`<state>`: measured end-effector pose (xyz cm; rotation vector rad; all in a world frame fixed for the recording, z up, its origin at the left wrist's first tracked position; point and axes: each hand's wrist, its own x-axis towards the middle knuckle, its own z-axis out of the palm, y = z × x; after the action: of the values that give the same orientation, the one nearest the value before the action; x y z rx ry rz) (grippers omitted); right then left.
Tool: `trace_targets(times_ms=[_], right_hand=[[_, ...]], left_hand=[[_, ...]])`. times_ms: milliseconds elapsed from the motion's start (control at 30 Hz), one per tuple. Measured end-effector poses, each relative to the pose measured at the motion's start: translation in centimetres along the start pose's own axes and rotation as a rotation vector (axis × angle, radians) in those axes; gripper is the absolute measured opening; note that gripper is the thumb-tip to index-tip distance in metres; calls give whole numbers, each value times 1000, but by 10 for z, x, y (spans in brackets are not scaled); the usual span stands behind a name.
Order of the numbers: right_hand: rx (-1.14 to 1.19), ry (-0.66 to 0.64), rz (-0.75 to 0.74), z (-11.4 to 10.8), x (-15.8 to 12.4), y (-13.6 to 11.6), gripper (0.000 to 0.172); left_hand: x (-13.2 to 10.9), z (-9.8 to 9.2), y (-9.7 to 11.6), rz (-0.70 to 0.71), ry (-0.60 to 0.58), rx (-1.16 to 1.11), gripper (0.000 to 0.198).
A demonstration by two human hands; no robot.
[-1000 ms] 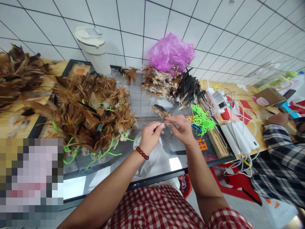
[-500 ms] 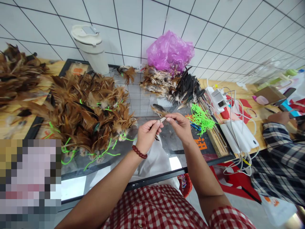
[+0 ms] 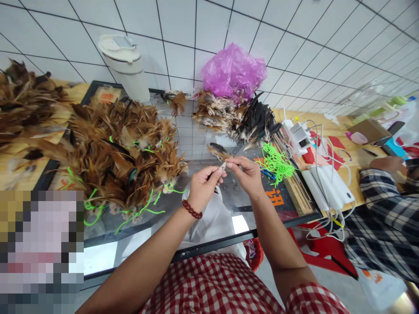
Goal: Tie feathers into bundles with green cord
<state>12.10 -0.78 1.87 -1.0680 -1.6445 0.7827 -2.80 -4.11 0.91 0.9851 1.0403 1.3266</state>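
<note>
My left hand (image 3: 203, 186) and my right hand (image 3: 246, 173) meet above the glass tabletop (image 3: 209, 205), both pinched on the quill end of a small brown feather bundle (image 3: 220, 152) that points away from me. A red bead bracelet (image 3: 191, 209) circles my left wrist. A big heap of brown feather bundles tied with green cord (image 3: 121, 148) lies to the left of my hands. A tangle of neon green cord (image 3: 276, 161) lies just to the right of them.
Loose brown and black feathers (image 3: 238, 117) and a pink plastic bag (image 3: 234, 69) sit at the back by the tiled wall, with a white lidded cup (image 3: 126, 65) to the left. White power strips and cables (image 3: 322, 179) lie right. Another person's plaid sleeve (image 3: 386, 205) rests far right.
My hands have stayed together on the feather bundle, shifting slightly up and left. The other person's hand at far right has moved a little.
</note>
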Motion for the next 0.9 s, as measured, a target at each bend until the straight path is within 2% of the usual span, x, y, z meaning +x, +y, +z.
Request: trace_targets(times_ms=[233,433,500,533,600,667,700,733,833,900], right_hand=[[159,-5,161,0,-2,10,14],[125,-10,149,-2,-2,13,17],[98,-38,123,-9,-1,10,21],[96,-87,106,-13,0,7,22],[119,-298,69,-21,1,-1,24],[131,-507,27,-24,1,-8,24],[115,-538,2,-23,2,-10,22],[80,-504,-26,-21,2,-12,21],[-63,-248,-99,-12,2,-12,18],[-123,-178,-122,-7,2,-9,18]], left_hand=[[0,0,-1,8,-9,8,23],[1,-1,1,-1,-2,1,22],[4,-3,1,43,40,35,17],[5,-4,1,79,73,57,15],[9,-8,0,134,136,94,12],[11,-10,-2,109,144,101,14],[12,-11,-3,70,131,91,14],[12,-11,-4,23,112,68,16],[9,-8,-4,-135,42,-54,20],[6,-5,-2,-213,4,-122,23]])
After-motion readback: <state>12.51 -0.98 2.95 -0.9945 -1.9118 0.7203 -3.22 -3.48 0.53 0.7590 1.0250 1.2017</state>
